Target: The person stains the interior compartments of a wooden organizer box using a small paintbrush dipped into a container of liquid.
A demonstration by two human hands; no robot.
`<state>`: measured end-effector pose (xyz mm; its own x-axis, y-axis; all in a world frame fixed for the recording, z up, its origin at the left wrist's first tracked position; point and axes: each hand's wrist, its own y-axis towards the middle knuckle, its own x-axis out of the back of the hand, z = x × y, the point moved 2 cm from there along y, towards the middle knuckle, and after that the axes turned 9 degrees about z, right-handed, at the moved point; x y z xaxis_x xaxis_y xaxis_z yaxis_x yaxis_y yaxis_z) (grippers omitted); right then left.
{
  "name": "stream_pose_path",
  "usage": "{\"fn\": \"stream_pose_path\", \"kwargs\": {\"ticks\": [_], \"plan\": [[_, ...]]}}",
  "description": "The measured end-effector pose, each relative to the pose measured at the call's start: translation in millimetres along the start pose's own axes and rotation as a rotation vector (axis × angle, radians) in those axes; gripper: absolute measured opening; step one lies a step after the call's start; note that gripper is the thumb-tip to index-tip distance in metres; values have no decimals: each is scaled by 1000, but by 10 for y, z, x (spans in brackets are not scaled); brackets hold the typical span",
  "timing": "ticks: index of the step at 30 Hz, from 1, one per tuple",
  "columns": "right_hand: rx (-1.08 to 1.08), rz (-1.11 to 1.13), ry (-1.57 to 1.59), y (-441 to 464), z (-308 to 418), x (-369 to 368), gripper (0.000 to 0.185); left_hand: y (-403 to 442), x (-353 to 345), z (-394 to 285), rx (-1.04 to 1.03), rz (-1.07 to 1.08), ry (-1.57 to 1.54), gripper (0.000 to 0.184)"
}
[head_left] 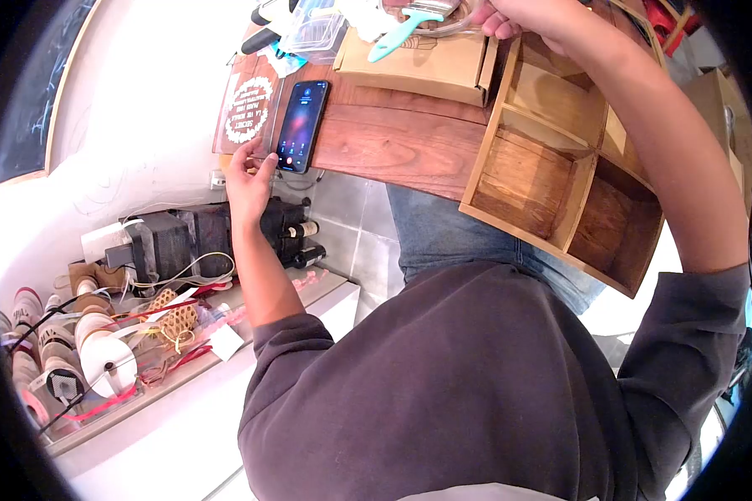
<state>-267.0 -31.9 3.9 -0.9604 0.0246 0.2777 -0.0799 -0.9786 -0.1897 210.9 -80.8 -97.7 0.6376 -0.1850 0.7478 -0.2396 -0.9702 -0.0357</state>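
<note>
My left hand (249, 177) is at the left edge of the wooden table, thumb and forefinger apart, beside a smartphone (303, 127) with a lit screen. The fingertips reach the near edge of a brown box or book with white printed lettering (249, 107). My right hand (522, 18) is at the top of the view, its fingers curled by the rim of a clear dish (468, 25). Whatever is between those fingers is hidden. A brush with a turquoise handle (403, 35) lies across the dish, above a cardboard box (418, 71). Under my right forearm stands a divided wooden tray (551, 138).
A clear plastic container (313, 33) stands at the table's back left. The tray's corner overhangs the near table edge (393, 177), close to my body. On the lower left, a white cabinet (309, 313) carries ribbon spools (104, 363), cords and a black case (184, 238).
</note>
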Motion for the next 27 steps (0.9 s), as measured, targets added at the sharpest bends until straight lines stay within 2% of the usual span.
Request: {"fn": "stream_pose_path", "kwargs": {"ticks": [2, 5, 7, 8, 9, 11, 12, 15, 17, 21, 23, 24, 25, 27], "plan": [[23, -14, -18, -187, 174, -53, 47, -11, -28, -39, -17, 2, -7, 46], [59, 16, 4, -120, 69, -3, 37, 3, -16, -88, 8, -1, 79, 46], [23, -12, 1, 16, -18, -16, 35, 63, 7, -77, -49, -103, -117, 46], [-11, -35, -3, 57, -57, -7, 33, 65, 14, -75, -9, -44, -57, 55], [-9, -38, -8, 53, -52, 0, 33, 36, -26, -190, -12, -46, -62, 55], [-3, -34, 2, 35, -26, 5, 33, -58, -206, -500, -124, 31, 232, 66], [0, -31, 8, 29, -22, -1, 32, -131, -269, -751, -143, 47, 281, 78], [4, -6, 16, 17, -31, -5, 31, -56, -393, -770, -95, -59, 424, 81], [-6, 9, 49, -53, -2, -1, 30, 31, -412, -738, -108, -83, 407, 81], [32, 21, 10, 1, -117, -39, 27, 129, -421, -772, -43, -190, 525, 76], [23, 34, -41, -39, -99, -47, 26, 67, -436, -1023, -209, -247, 584, 72], [52, 18, -50, -35, -118, -62, 24, 49, -467, -1134, -365, -285, 507, 70], [56, 16, -53, -51, -111, -64, 24, 48, -524, -1269, -367, -289, 505, 70], [83, 16, -87, -88, -79, -94, 22, 26, -664, -1597, -683, -105, 116, 69]]}}
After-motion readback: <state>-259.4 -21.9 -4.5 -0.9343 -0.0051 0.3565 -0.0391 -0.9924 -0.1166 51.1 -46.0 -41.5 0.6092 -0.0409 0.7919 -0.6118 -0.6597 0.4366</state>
